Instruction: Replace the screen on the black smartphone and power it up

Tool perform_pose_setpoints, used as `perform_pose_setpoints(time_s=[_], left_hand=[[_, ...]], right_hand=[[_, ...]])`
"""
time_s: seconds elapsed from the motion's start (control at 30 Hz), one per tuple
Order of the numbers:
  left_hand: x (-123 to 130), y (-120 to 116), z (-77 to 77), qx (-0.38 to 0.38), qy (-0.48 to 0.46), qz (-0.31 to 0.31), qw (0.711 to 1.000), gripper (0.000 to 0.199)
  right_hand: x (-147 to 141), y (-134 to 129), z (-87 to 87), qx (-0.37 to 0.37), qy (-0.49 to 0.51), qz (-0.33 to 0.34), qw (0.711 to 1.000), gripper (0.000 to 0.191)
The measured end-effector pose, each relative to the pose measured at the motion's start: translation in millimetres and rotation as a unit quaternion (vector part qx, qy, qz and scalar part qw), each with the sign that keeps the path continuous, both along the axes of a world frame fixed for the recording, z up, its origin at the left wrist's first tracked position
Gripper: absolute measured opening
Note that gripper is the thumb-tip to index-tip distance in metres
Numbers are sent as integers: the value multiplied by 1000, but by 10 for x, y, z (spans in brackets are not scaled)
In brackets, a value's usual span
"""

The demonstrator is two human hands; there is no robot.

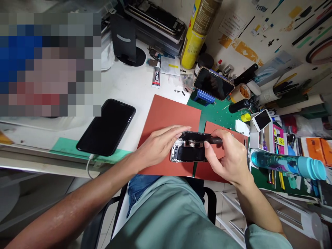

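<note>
My left hand is nearly flat against the opened phone near the desk's front edge; my right hand, fingers curled, pinches a dark tool.

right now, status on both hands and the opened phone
Left hand at opened phone's raised panel; right hand gripping dark tool beside it. Phone over reddish mats. Nothing seen between hands and phone.
</note>
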State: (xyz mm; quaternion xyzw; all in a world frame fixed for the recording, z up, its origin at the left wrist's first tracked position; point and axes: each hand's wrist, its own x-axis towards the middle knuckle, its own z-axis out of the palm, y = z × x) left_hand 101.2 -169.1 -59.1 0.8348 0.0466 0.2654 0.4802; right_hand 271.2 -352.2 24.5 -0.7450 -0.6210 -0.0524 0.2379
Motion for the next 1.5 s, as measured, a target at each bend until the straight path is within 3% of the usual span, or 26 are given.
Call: perform_pose_setpoints(time_s=[0.33,0.6,0.73,0.83,0.93,1.07,1.5], left_hand=[[4,4,-10,-25,-40,-18,999,31],[7,-5,5,0,-28,-16,999,27],[14,-5,15,14,-25,-13,999,26],[20,-6,13,12,-23,-15,1000,23],[24,-13,9,6,-15,-21,1000,17],[25,-20,15,3,-6,-22,1000,13],[24,-7,6,32,-15,-18,999,9]], right_hand=[[-25,-1,-31,16,-7,-9,1000,14],[-62,-36,-76,17,13,-15,1000,23],[-67,-98,-106,55,17,-51,997,20],[-71,-156,-135,108,67,-108,986,21],[-96,-169,-165,158,184,-161,957,22],[-166,-111,-192,178,306,-170,920,20],[-244,-100,-171,192,330,-179,907,24]])
